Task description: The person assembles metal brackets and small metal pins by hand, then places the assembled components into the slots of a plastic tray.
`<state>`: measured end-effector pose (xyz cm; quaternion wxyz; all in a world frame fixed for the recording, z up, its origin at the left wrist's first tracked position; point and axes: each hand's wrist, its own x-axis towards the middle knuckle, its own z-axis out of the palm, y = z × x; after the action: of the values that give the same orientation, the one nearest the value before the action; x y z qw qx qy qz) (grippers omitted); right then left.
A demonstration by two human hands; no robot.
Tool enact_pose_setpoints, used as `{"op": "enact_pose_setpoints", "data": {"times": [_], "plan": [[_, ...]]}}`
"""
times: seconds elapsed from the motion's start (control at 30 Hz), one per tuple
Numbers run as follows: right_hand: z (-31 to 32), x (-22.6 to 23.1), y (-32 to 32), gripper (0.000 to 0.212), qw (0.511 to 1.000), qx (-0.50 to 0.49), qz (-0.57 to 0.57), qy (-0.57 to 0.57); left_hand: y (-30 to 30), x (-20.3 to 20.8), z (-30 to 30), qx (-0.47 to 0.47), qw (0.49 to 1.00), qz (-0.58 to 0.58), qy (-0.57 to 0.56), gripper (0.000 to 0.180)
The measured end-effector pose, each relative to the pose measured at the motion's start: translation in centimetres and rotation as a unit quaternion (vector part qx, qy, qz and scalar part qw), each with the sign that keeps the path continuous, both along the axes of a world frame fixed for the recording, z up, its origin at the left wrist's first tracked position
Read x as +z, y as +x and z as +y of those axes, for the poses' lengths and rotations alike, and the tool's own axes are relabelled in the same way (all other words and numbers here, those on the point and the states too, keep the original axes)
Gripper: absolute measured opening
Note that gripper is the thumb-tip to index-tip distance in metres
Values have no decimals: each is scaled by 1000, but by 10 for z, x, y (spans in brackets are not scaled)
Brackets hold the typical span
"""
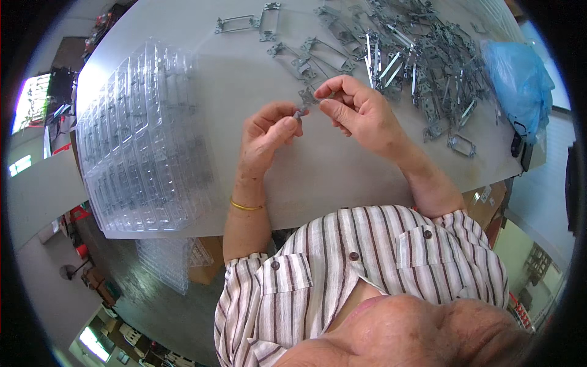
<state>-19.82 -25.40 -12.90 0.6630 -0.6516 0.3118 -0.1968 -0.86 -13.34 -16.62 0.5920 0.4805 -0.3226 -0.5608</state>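
Observation:
Above the middle of the table, my left hand [268, 133] is closed, thumb and forefinger pinching a small grey metal part [298, 114]. Just beyond its fingertips shows a flat metal bracket piece [307, 96]; whether it is joined to the pinched part I cannot tell. My right hand [365, 116] is curled beside it, thumb and forefinger drawn together in a pinch at the bracket piece's right edge. What lies between those fingertips is too small to make out. Several thin metal bracket frames [330, 55] lie on the table past my hands.
A large heap of metal brackets [422, 61] covers the far right of the white table [238, 79]. Clear plastic blister trays [143, 140], stacked, fill the left side. At the right edge sits a blue plastic bag [520, 85]. Two rectangular frames [269, 23] lie at the far middle.

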Motion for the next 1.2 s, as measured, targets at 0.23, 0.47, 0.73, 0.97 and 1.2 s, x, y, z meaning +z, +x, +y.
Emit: {"op": "enact_pose_setpoints", "data": {"times": [0.23,0.47,0.73,0.97,1.2], "plan": [[-12,-4,-3,25,966,67,-57,244,-8,13,-2,-30,996,-76,37,36],[-16,-7,-5,26,969,112,-20,220,-7,14,-1,-86,990,-100,59,37],[-3,-7,-3,25,996,43,34,64,-3,10,0,-140,983,-107,49,33],[-8,0,-1,20,996,-28,27,85,-4,9,-1,-76,994,-39,69,36],[-4,-6,-2,15,997,40,2,69,-1,7,-6,10,999,32,31,35]]}}
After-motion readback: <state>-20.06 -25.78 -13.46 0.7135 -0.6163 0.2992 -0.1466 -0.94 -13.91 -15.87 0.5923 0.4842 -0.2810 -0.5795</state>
